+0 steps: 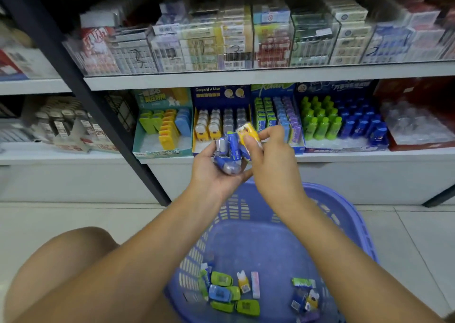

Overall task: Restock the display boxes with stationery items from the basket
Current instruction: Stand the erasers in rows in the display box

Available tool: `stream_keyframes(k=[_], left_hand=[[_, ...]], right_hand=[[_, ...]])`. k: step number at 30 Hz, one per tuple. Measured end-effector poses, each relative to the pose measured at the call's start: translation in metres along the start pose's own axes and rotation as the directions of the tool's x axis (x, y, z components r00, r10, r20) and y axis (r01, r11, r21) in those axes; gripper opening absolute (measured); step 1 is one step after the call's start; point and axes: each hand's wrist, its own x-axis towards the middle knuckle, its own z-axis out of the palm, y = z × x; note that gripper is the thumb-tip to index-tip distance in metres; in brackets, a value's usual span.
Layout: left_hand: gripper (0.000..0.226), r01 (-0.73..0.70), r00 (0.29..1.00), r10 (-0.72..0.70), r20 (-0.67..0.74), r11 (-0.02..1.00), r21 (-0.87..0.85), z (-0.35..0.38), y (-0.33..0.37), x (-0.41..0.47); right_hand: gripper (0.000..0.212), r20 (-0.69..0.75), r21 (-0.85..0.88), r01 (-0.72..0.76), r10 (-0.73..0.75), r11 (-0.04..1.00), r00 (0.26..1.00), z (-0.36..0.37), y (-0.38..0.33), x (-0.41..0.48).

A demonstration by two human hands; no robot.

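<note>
My left hand (216, 172) is cupped palm up and holds several small wrapped blue and grey stationery items (227, 154). My right hand (268, 150) pinches a yellow wrapped item (247, 131) just above that bunch. Both hands hover in front of the navy display box (221, 120), which holds yellow and grey items in rows. The purple basket (344, 214) stands on the floor below my arms. On its bottom lie loose green, blue and yellow items (234, 290).
Other display boxes line the lower shelf: a teal one (162, 128) at left, a blue one with green and blue items (342, 120) at right, a red one (418, 125) beyond. Clear cases fill the upper shelf (246, 76). A black post (98, 115) slants left. My knee (61, 261) is at bottom left.
</note>
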Motion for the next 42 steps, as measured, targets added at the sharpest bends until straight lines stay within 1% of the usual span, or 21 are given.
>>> stream_keyframes(k=[2, 3, 4, 5, 6, 7, 8, 9, 10, 12, 13, 14, 15, 17, 19, 22, 28, 32, 37, 39, 42], left_hand=[[0.036, -0.028, 0.997, 0.034, -0.064, 0.996, 0.082, -0.001, 0.020, -0.004], [0.034, -0.036, 0.995, 0.044, -0.087, 0.995, 0.088, -0.001, 0.030, -0.006], [0.032, -0.045, 0.992, 0.055, -0.110, 0.995, 0.090, -0.001, 0.040, -0.009], [0.031, -0.056, 0.988, 0.068, -0.138, 0.994, 0.092, -0.001, 0.049, -0.011], [0.030, -0.064, 0.982, 0.079, -0.172, 0.994, 0.092, -0.002, 0.058, -0.012], [0.030, -0.071, 0.975, 0.088, -0.206, 0.994, 0.087, -0.004, 0.067, -0.014], [0.030, -0.079, 0.967, 0.097, -0.236, 0.993, 0.087, -0.006, 0.074, -0.015], [0.031, -0.086, 0.961, 0.107, -0.256, 0.992, 0.092, -0.009, 0.082, -0.016], [0.030, -0.091, 0.957, 0.116, -0.265, 0.991, 0.102, -0.013, 0.089, -0.017], [0.027, -0.077, 0.958, 0.109, -0.266, 0.989, 0.127, -0.021, 0.102, -0.021], [0.024, -0.058, 0.959, 0.096, -0.267, 0.988, 0.145, -0.025, 0.108, -0.023], [0.023, -0.037, 0.960, 0.082, -0.269, 0.985, 0.167, -0.030, 0.112, -0.026], [0.023, -0.021, 0.960, 0.072, -0.272, 0.982, 0.187, -0.035, 0.115, -0.027], [0.019, -0.004, 0.959, 0.064, -0.278, 0.978, 0.210, -0.044, 0.120, -0.030], [0.014, -0.003, 0.958, 0.069, -0.277, 0.973, 0.232, -0.050, 0.124, -0.032], [0.018, -0.012, 0.959, 0.079, -0.271, 0.970, 0.241, -0.055, 0.128, -0.036], [0.031, 0.017, 0.960, 0.066, -0.272, 0.957, 0.290, -0.064, 0.132, -0.043], [0.034, 0.048, 0.952, 0.051, -0.300, 0.948, 0.314, -0.066, 0.129, -0.043], [0.037, 0.056, 0.957, 0.038, -0.287, 0.948, 0.312, -0.061, 0.122, -0.039], [0.037, 0.046, 0.957, 0.047, -0.286, 0.949, 0.311, -0.059, 0.119, -0.037], [0.036, 0.039, 0.954, 0.057, -0.294, 0.950, 0.311, -0.055, 0.110, -0.033]], right_hand=[[0.030, 0.031, 0.166, -0.103, 0.099, 0.981, 0.995, 0.012, -0.009, 0.009], [0.032, 0.088, 0.308, -0.177, 0.157, 0.935, 0.984, 0.017, -0.013, 0.014], [0.032, 0.170, 0.470, -0.260, 0.203, 0.843, 0.964, 0.022, -0.018, 0.019], [0.033, 0.255, 0.605, -0.336, 0.224, 0.722, 0.941, 0.026, -0.023, 0.024], [0.033, 0.320, 0.695, -0.388, 0.223, 0.605, 0.921, 0.030, -0.026, 0.029], [0.034, 0.353, 0.742, -0.415, 0.219, 0.526, 0.909, 0.034, -0.028, 0.033], [0.032, 0.355, 0.762, -0.418, 0.220, 0.494, 0.909, 0.038, -0.027, 0.037], [0.029, 0.320, 0.751, -0.390, 0.223, 0.532, 0.921, 0.041, -0.025, 0.042], [0.025, 0.257, 0.689, -0.337, 0.218, 0.642, 0.941, 0.045, -0.019, 0.049], [0.018, 0.161, 0.382, -0.188, 0.136, 0.905, 0.978, 0.055, -0.005, 0.065], [0.017, 0.164, 0.209, -0.110, 0.076, 0.972, 0.984, 0.061, 0.000, 0.073], [0.019, 0.187, 0.081, -0.038, 0.022, 0.996, 0.982, 0.068, 0.005, 0.081], [0.021, 0.211, -0.001, 0.025, -0.024, 1.000, 0.977, 0.076, 0.009, 0.089], [0.024, 0.257, -0.085, 0.140, -0.114, 0.987, 0.960, 0.092, 0.012, 0.100], [0.022, 0.317, -0.113, 0.241, -0.195, 0.964, 0.928, 0.108, 0.014, 0.109], [0.020, 0.371, -0.134, 0.342, -0.273, 0.930, 0.888, 0.125, 0.017, 0.117], [0.018, 0.385, -0.204, 0.423, -0.325, 0.883, 0.864, 0.131, 0.022, 0.126], [0.018, 0.462, -0.268, 0.473, -0.319, 0.839, 0.828, 0.132, 0.020, 0.132], [0.019, 0.410, -0.325, 0.490, -0.347, 0.809, 0.843, 0.138, 0.025, 0.129], [0.019, 0.426, -0.340, 0.490, -0.333, 0.802, 0.841, 0.137, 0.021, 0.128], [0.028, 0.415, -0.297, 0.444, -0.305, 0.845, 0.857, 0.126, 0.009, 0.114]])
